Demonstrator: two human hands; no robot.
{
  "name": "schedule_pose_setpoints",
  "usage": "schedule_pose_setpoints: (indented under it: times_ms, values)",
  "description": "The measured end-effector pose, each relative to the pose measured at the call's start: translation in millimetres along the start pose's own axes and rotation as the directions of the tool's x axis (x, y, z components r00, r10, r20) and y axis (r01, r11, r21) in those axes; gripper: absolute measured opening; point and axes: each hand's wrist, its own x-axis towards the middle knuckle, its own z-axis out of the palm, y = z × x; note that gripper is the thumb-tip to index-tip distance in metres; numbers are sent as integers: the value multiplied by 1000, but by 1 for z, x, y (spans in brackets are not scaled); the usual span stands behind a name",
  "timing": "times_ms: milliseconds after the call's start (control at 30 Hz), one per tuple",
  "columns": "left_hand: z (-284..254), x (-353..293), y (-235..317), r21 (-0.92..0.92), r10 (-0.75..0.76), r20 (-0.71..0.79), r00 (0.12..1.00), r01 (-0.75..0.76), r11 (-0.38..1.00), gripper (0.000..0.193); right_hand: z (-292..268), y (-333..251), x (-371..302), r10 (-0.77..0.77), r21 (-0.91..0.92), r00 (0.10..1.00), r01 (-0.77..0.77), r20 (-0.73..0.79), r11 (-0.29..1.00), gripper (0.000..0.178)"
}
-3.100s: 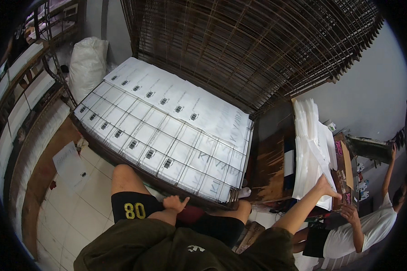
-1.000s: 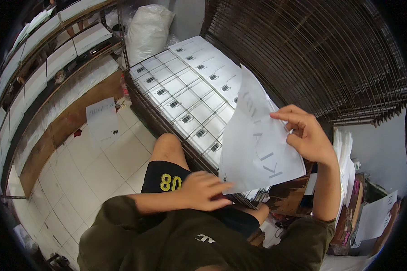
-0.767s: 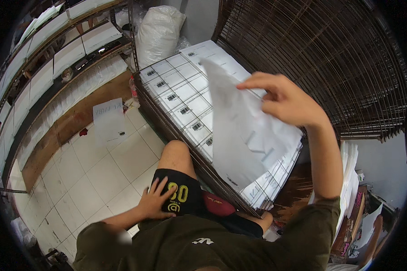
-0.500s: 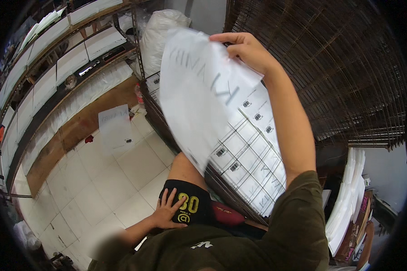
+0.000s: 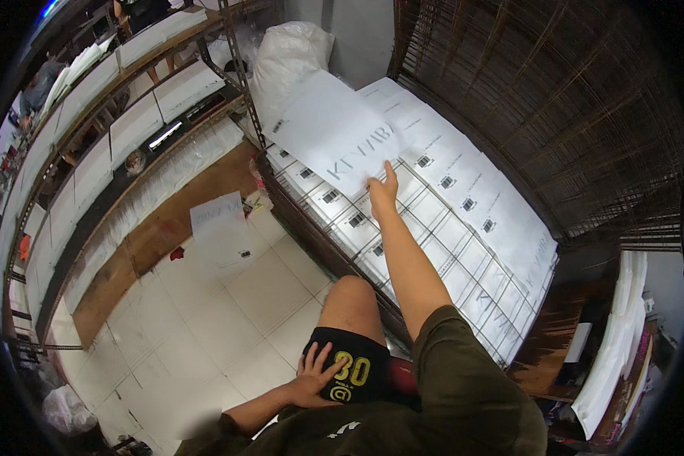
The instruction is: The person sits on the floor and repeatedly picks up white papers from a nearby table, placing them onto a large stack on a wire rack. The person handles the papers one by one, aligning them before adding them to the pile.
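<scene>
My right hand (image 5: 384, 194) reaches over a wire rack (image 5: 446, 267) and pinches the lower corner of a white sheet (image 5: 323, 125). The sheet looks thin, with large grey lettering and a small dark printed block. It slants across the rack's far left end. Beneath and beside it lie several more white printed sheets (image 5: 498, 194), which overlap along the rack's far side. My left hand (image 5: 315, 380) rests on the black shorts (image 5: 353, 349) over my thigh, fingers spread and holding nothing.
Hinged-looking rusty wire frames (image 5: 501, 99) stand behind the rack. Shelves (image 5: 129, 137) stacked with white sheets curve along the left. One printed sheet (image 5: 222, 235) lies on the tiled floor. A full white plastic bag (image 5: 292, 57) stands at the back. White sheets (image 5: 612, 349) hang at right.
My right hand came down and toward me, from the rack's far side to its middle. The sheet swung from upright and blurred to lying slanted over the far left end. The left hand stayed on the thigh.
</scene>
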Motion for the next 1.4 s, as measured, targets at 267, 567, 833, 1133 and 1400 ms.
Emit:
schedule_pose_setpoints:
  times_ms: [267,567,833,1133,1400]
  values:
    - [6,3,-7,-65,22,-33,999,-24,998,104,-19,59,-19,-32,-144,999,27,-33,989,70]
    - [5,2,-4,-49,23,-29,999,-25,998,104,-35,55,-35,-10,-262,999,-4,-51,965,68]
    - [2,3,-3,-46,21,-16,1000,-22,999,104,-36,49,-49,-22,-309,998,1,-66,951,66]
    - [2,4,-4,-70,32,-14,999,-33,997,106,-43,47,-56,-95,-411,993,58,-70,910,65]
    - [0,3,-3,-66,34,-7,999,-34,997,105,-42,28,-68,-58,-394,996,26,-69,919,63]
